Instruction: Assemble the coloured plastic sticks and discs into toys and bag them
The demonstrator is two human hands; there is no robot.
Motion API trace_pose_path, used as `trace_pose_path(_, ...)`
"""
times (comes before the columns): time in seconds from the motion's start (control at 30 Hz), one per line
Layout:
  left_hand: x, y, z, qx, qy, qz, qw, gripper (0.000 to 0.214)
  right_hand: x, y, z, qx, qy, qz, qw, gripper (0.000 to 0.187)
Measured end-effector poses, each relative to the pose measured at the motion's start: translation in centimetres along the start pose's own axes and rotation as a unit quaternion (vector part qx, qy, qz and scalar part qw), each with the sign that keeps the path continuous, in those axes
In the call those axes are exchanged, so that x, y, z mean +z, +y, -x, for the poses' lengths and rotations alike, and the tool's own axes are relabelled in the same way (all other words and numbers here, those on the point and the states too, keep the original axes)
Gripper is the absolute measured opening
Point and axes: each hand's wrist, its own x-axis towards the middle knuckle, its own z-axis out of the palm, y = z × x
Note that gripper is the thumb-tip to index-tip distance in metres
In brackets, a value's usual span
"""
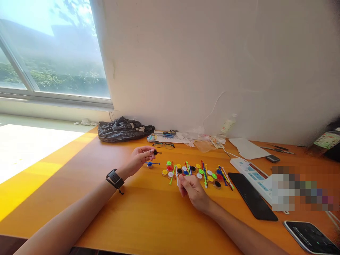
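My left hand (140,157), with a black watch on its wrist, is raised above the table. Its thumb and fingers pinch a small black plastic piece (156,152) with a thin stub pointing right. Just below it lies a blue disc (149,165) with a blue arrow across it. My right hand (193,191) is curled shut at the near edge of the coloured parts; whatever its fingers may hold is hidden. Beyond it lie several small round discs (199,175) in white, yellow, green, red and black, and thin plastic arrows (205,174) in matching bright colours.
A black plastic bag (123,129) lies at the back, beside eyeglasses (164,145) and tools (170,134). To the right are a black phone (252,195), a white power strip (252,177), another lit phone (312,235) and white paper (248,148). A bottle (228,124) stands by the wall.
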Motion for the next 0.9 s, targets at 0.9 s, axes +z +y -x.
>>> trace_pose_path(0.9, -4.9, -0.1, -2.0, -0.015, 0.087, -0.144, 0.986, 0.036, 0.5, -1.0, 0.0, 0.029, -0.035, 0.032, 0.998, 0.075)
